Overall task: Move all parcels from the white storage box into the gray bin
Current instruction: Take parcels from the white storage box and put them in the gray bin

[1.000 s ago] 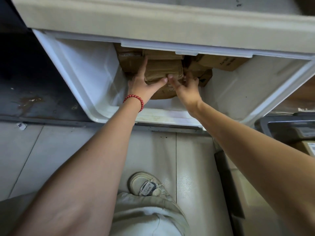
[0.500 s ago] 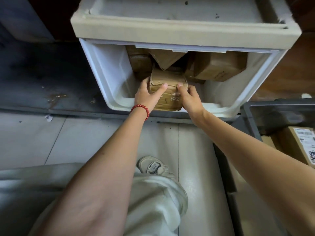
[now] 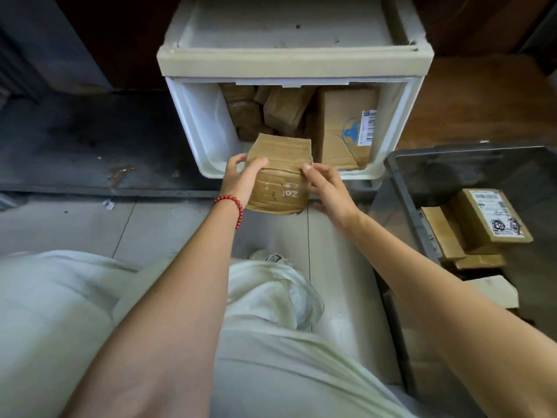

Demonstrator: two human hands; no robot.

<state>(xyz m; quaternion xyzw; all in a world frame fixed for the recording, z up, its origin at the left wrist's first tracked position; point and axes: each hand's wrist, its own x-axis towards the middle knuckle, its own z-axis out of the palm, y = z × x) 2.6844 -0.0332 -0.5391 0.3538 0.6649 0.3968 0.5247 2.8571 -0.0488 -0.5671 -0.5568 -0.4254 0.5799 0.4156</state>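
Hands, left (image 3: pixel 241 179) and right (image 3: pixel 327 188), grip taped parcel (image 3: pixel 280 173); storage box (image 3: pixel 205 128) behind.

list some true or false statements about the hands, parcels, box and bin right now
1. The left hand and right hand grip one parcel at the front rim of the box. True.
2. The bin already holds other parcels. True.
3. The box is empty. False: several parcels remain inside, including a big barcoded parcel.
4. The bin stands left of the box. False: it stands to the right.
5. A red bracelet is on the left wrist. True.
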